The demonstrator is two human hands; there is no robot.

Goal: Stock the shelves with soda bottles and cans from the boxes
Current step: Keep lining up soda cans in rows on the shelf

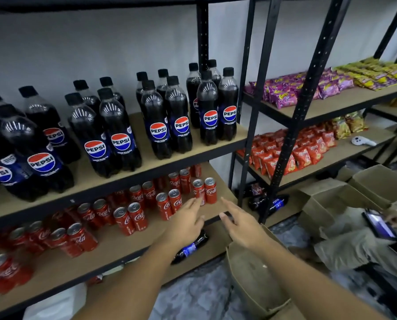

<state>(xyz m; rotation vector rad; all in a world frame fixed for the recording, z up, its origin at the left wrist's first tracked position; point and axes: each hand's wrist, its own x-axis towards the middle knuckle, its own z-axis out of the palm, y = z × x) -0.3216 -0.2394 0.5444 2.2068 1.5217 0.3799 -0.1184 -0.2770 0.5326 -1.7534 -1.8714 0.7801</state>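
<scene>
Several Pepsi bottles (159,121) stand in pairs along the upper shelf board (146,166). Below, several red Coca-Cola cans (137,215) stand in pairs on the lower shelf (114,245). My left hand (187,221) hovers open in front of the rightmost pair of cans (205,190), fingertips close to them, holding nothing. My right hand (240,224) is open at the shelf's right front corner, also empty. One Pepsi bottle (190,248) lies on its side on the board under the can shelf. An open cardboard box (255,280) sits beneath my right forearm.
A second rack to the right holds snack bags (294,153) and a white device (362,141). Black uprights (296,112) stand between the racks. More open cardboard boxes (336,199) sit on the floor at right, where another person's hand holds a tablet (379,225).
</scene>
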